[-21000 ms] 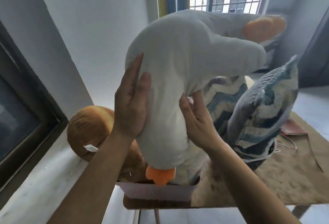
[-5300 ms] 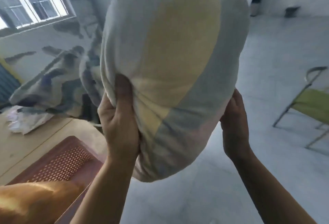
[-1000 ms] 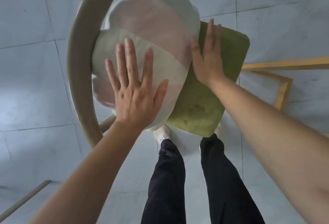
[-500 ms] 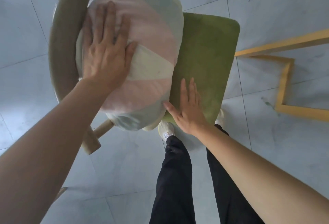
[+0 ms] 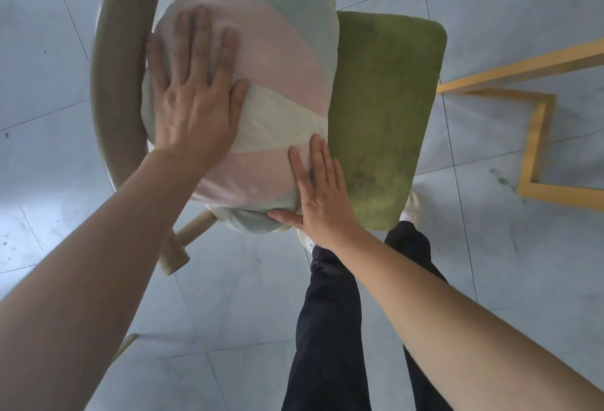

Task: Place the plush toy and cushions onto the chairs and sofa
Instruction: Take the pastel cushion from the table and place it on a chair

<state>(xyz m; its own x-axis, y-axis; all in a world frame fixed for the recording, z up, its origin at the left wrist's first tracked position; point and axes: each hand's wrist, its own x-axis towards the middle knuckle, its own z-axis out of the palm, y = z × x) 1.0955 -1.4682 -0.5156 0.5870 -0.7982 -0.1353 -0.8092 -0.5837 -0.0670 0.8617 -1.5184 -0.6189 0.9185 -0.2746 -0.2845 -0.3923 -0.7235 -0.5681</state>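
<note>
While left hand [image 5: 192, 100] and right hand [image 5: 322, 195] press open-palmed, the pastel-striped fabric cushion [image 5: 277, 61] overhangs the green padded seat [image 5: 385, 100] by the right thumb. Unsupported, it could slide off.

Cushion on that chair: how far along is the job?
Done: the cushion sits on the green chair, against its curved back. In hand: the left hand presses it flat-palmed and the right hand steadies its edge. Left: the plush toy, other cushions and sofa are out of view, so I cannot tell.
</note>
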